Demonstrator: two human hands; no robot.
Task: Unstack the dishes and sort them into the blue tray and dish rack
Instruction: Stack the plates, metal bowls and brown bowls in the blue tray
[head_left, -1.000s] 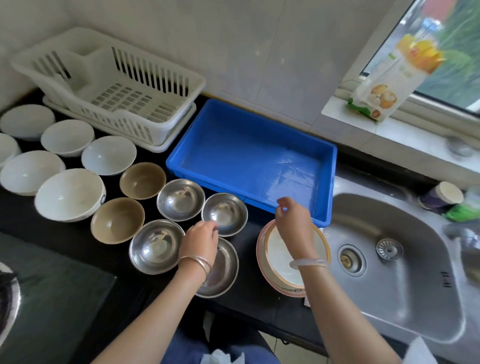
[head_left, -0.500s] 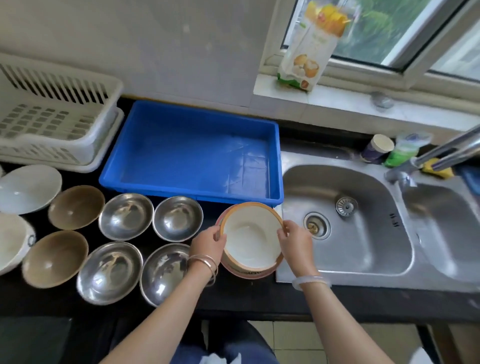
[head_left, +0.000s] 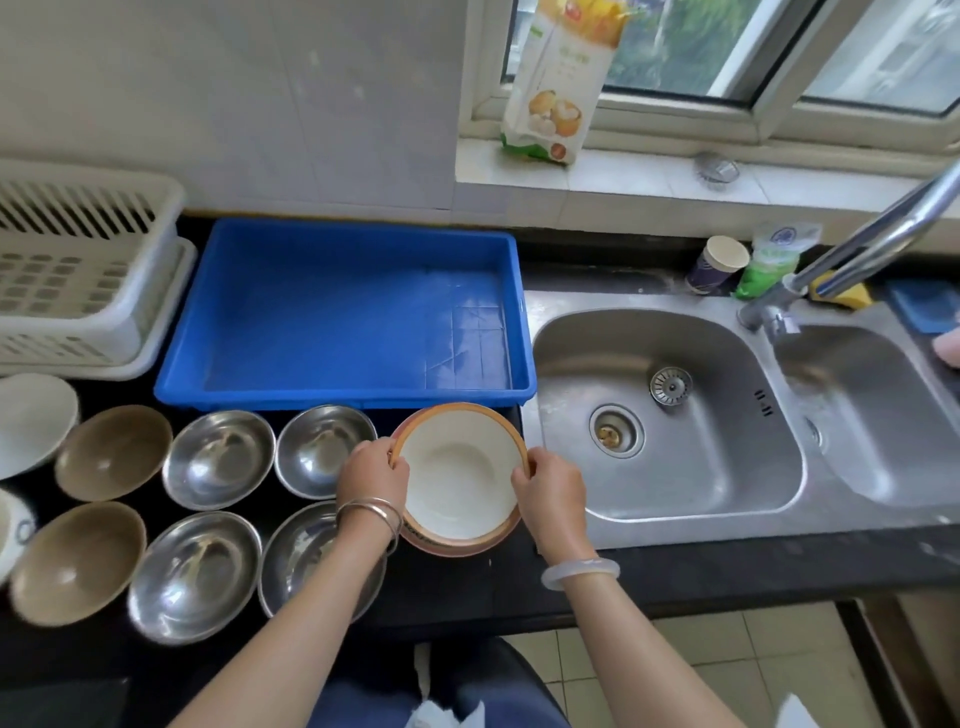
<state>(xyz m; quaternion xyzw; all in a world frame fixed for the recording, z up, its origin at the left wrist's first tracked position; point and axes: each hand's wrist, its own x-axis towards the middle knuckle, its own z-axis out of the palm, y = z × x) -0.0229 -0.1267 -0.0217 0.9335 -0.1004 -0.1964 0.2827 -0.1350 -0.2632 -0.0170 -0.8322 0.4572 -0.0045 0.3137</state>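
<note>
Head view: left hand (head_left: 371, 475) and right hand (head_left: 550, 488) pinched opposite rims of the top plate (head_left: 457, 467), fingers (head_left: 389, 460) curled; lifting it level would best clear the stack (head_left: 467, 548) below.

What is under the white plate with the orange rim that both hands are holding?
Under the top plate, gripped by the left hand and right hand, pinkish rims of more stacked plates peek out. Their count and faces are covered.
</note>
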